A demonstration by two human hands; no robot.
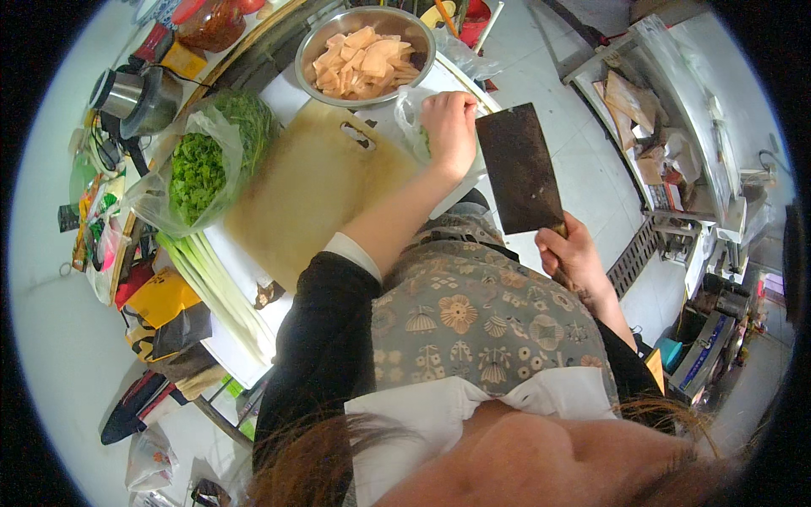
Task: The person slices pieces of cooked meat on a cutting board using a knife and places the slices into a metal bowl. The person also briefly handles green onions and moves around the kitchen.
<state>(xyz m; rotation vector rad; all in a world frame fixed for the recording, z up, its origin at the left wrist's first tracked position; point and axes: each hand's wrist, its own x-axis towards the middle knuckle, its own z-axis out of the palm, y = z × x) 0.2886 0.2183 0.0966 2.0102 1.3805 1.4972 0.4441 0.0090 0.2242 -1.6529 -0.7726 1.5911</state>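
Observation:
My right hand (573, 253) grips the handle of a Chinese cleaver (521, 171), whose broad dark blade points away from me above the floor. With fingers curled, my left hand (450, 130) is at the table's right side on a clear plastic bag (412, 111); a bit of green shows through the film, and the fingertips are mostly hidden. Left of that hand lies a worn cutting board (317, 184) with a handle slot. Beyond the board, a steel bowl (305, 66) holds sliced pale-orange food pieces (367, 63).
An open plastic bag of leafy green herbs (199, 171) rests at the board's left. Leek-like long green stalks (218, 291) lie along the white table (231, 355). A side shelf (120, 247) carries a steel-and-black appliance (136, 98). At right stands a metal rack (671, 127).

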